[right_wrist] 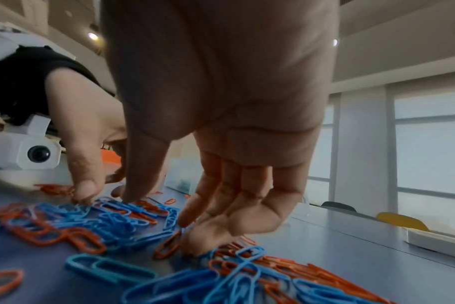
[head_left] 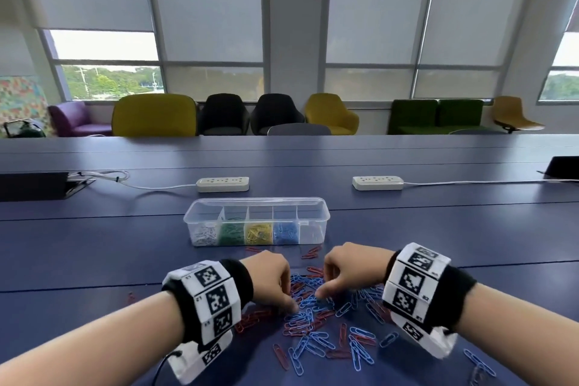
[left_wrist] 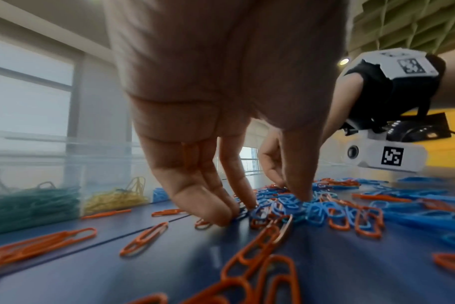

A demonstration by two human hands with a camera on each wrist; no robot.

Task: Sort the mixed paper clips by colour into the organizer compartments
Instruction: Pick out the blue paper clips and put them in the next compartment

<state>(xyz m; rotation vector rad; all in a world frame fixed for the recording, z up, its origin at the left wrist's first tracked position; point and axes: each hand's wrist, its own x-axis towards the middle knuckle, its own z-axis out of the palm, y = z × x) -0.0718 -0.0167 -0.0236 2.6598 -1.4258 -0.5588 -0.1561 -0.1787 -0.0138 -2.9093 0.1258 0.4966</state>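
A clear organizer (head_left: 257, 200) stands ahead of me, holding white, green, yellow and blue clips in separate compartments; its rightmost compartment (head_left: 311, 232) looks empty. A mixed pile of blue and red paper clips (head_left: 313, 316) lies on the blue table in front of it. My left hand (head_left: 289, 301) points down into the pile, its fingertips (left_wrist: 221, 216) and thumb on blue clips with a gap between them. My right hand (head_left: 324, 287) is right beside it, thumb (right_wrist: 135, 191) down on the blue clips and fingers loosely bent, touching the table. Neither hand plainly holds a clip.
Stray red clips (head_left: 310, 253) lie between the pile and the organizer, and more blue ones (head_left: 479, 363) lie at the near right. Two white power strips (head_left: 222, 184) (head_left: 377, 182) with cables sit behind the organizer. Chairs line the table's far edge.
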